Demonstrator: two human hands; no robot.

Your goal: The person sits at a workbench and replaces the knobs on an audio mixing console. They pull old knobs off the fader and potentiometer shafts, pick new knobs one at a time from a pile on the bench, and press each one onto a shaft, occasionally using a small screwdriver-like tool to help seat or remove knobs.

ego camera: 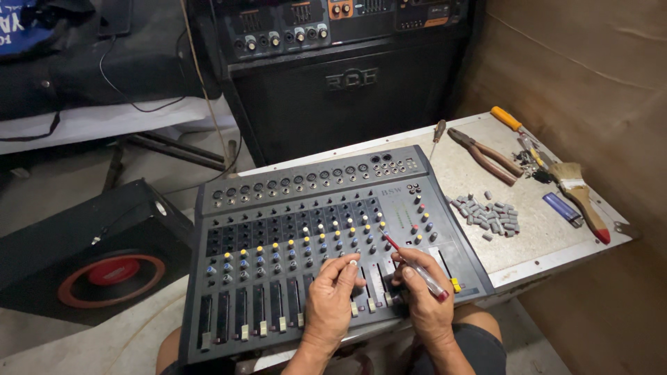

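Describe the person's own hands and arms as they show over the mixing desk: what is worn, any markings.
Both the left hand and the right hand are bare: no gloves, rings, watch or bands visible. The forearms are bare too, with no sleeves in view. Fingernails are short. No tattoos or markings can be seen.

Grey mixer (306, 229) with yellow, blue, white knobs — red-ringed black speaker (104, 267), orange-handled screwdriver (506, 119).

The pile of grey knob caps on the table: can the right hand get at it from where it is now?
Probably yes. The pile of grey caps lies in the open right of the mixer, nothing over it. But the right hand holds a thin screwdriver.
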